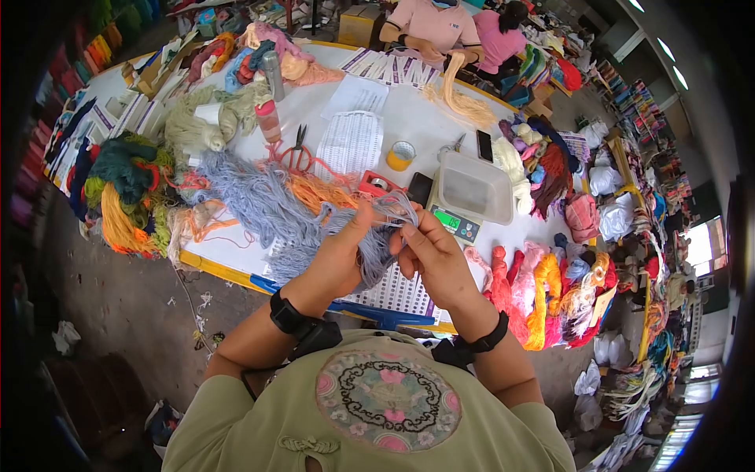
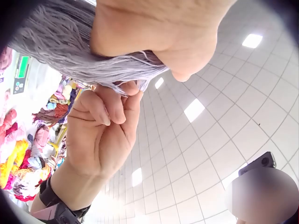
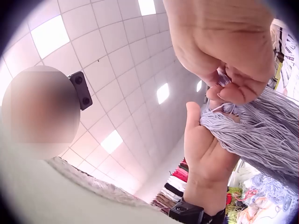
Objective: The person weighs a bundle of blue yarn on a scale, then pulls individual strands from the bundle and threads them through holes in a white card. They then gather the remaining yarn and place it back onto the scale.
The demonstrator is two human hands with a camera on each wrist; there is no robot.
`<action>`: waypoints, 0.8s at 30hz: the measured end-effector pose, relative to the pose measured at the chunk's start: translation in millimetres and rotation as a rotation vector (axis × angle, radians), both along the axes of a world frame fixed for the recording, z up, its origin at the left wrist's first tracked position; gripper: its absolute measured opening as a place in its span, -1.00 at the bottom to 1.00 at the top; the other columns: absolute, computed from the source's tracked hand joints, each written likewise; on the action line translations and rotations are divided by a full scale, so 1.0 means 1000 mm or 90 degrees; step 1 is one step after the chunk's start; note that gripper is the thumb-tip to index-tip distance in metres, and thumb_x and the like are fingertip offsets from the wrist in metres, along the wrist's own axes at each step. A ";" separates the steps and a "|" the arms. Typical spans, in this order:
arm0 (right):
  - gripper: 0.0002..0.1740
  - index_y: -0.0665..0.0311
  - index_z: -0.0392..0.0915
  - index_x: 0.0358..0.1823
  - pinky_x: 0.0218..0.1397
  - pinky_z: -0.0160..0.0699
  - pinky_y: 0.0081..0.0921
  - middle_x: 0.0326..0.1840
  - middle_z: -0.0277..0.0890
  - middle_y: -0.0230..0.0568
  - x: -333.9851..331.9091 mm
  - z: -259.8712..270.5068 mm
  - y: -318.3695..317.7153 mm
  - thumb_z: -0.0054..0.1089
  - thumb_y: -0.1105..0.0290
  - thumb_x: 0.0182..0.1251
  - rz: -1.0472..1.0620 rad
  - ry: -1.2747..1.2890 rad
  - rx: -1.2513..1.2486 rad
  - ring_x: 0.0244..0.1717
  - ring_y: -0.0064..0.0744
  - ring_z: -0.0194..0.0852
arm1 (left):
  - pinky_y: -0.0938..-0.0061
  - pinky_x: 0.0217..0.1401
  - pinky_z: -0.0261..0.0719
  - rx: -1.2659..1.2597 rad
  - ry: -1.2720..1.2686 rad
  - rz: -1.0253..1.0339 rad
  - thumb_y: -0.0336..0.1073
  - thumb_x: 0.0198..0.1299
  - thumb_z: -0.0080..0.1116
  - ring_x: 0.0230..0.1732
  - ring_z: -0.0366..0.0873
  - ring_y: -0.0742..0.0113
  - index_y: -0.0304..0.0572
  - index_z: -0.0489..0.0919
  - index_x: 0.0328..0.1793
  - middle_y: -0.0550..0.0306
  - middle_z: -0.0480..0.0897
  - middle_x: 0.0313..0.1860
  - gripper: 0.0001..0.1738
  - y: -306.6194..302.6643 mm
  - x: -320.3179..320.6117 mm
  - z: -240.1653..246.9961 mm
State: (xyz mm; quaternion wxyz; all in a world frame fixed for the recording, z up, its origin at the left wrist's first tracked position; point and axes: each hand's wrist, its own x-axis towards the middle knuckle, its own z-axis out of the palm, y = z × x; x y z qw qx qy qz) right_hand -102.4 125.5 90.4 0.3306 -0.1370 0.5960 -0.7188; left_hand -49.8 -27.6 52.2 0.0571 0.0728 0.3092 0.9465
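Note:
Both hands are raised in front of the chest, over the near edge of the table. A hank of grey-blue yarn (image 1: pixel 374 250) hangs from my left hand (image 1: pixel 340 258), its strands passing over the fingers in the right wrist view. My right hand (image 1: pixel 437 259) pinches strands at the top of the hank, close beside the left thumb. Seen from the left wrist, the right fingers (image 2: pixel 114 105) are curled at the end of the yarn (image 2: pixel 56 42). More grey-blue yarn (image 1: pixel 255 197) lies loose on the table to the left, next to orange yarn (image 1: pixel 318 191).
Right of the hands stand a scale (image 1: pixel 454 223) and a plastic tub (image 1: pixel 474 189). Scissors (image 1: pixel 297 153), a printed sheet (image 1: pixel 351 141), a cup (image 1: pixel 400 156) and a phone (image 1: pixel 484 146) lie further back. Coloured hanks (image 1: pixel 546 291) line the right edge. Another person (image 1: pixel 432 27) sits opposite.

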 end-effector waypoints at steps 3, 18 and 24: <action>-0.82 0.20 0.52 -0.04 -0.45 0.26 -0.71 -0.42 0.37 -0.54 -0.002 -0.015 0.003 0.11 0.30 0.45 0.060 0.122 0.078 -0.52 -0.73 0.22 | 0.46 -0.07 0.56 -0.017 0.044 -0.040 0.20 0.45 -0.26 -0.16 0.58 0.31 -0.33 0.34 0.40 0.09 0.55 -0.06 -0.27 0.003 0.000 0.001; -0.86 0.16 0.51 -0.12 -0.54 0.17 -0.74 -0.50 0.34 -0.54 -0.002 -0.019 0.020 0.15 0.29 0.42 -0.057 -0.106 -0.113 -0.56 -0.74 0.22 | 0.51 0.11 0.48 -0.201 -0.033 0.107 -0.17 0.36 0.14 -0.01 0.55 0.39 -0.29 0.51 0.24 0.15 0.62 -0.01 -0.57 0.021 0.000 0.003; -0.84 0.18 0.45 -0.19 -0.65 -0.02 -0.70 -0.55 0.27 -0.52 -0.004 -0.021 0.031 0.09 0.26 0.47 0.002 -0.057 0.010 -0.70 -0.75 -0.01 | 0.52 0.10 0.49 -0.203 -0.121 0.155 -0.22 0.31 0.20 -0.01 0.55 0.42 -0.29 0.60 0.10 0.17 0.65 -0.02 -0.66 0.024 -0.004 -0.001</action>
